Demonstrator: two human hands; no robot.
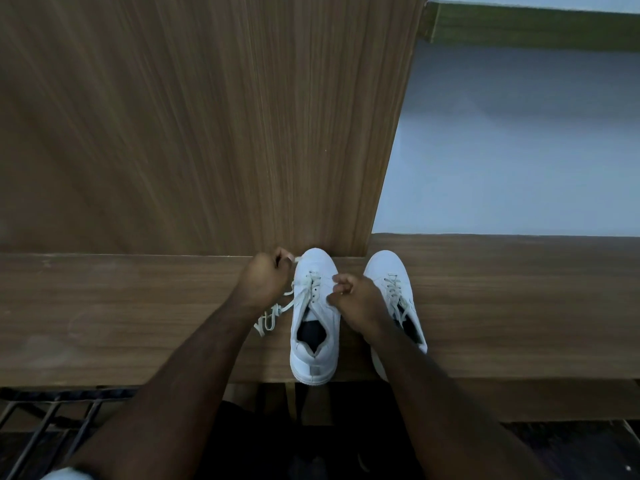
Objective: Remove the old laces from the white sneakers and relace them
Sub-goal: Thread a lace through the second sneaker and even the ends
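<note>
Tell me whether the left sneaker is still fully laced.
Partly unlaced. The left sneaker shows bare lower eyelets; loose lace trails onto the shelf beside it.

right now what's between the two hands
The head view shows the lace-up front of the left sneaker between the left hand and right hand, its lace partly threaded.

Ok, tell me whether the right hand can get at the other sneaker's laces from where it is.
Probably yes: the right hand sits between both shoes, and the right sneaker's laces lie uncovered just beside it, though its grip is busy on the left sneaker.
</note>
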